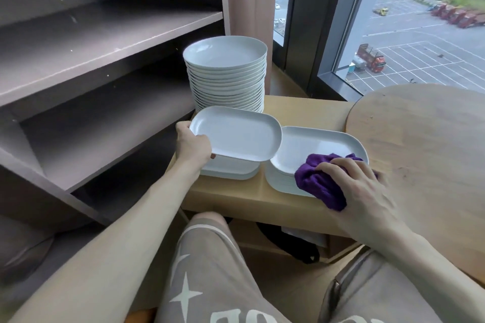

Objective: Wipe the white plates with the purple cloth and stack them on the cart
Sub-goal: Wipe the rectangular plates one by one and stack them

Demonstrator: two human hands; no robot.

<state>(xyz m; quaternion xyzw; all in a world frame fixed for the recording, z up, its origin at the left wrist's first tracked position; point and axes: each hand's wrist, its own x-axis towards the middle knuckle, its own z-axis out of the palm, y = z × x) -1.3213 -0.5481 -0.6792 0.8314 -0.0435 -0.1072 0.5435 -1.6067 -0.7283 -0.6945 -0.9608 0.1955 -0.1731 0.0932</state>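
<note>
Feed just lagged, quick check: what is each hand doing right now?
Left hand: grips a white plate by its edge.
Right hand: holds the purple cloth on the right plate stack.

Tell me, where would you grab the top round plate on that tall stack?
Probably by its near rim, coming from the front: the top round plate has a flared lip overhanging the plate below, leaving a ledge to hook under and pinch. The shelf unit crowds its left side.

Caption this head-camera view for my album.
Left hand holds a white oblong plate over one stack; right hand grips the purple cloth on another stack.
</note>
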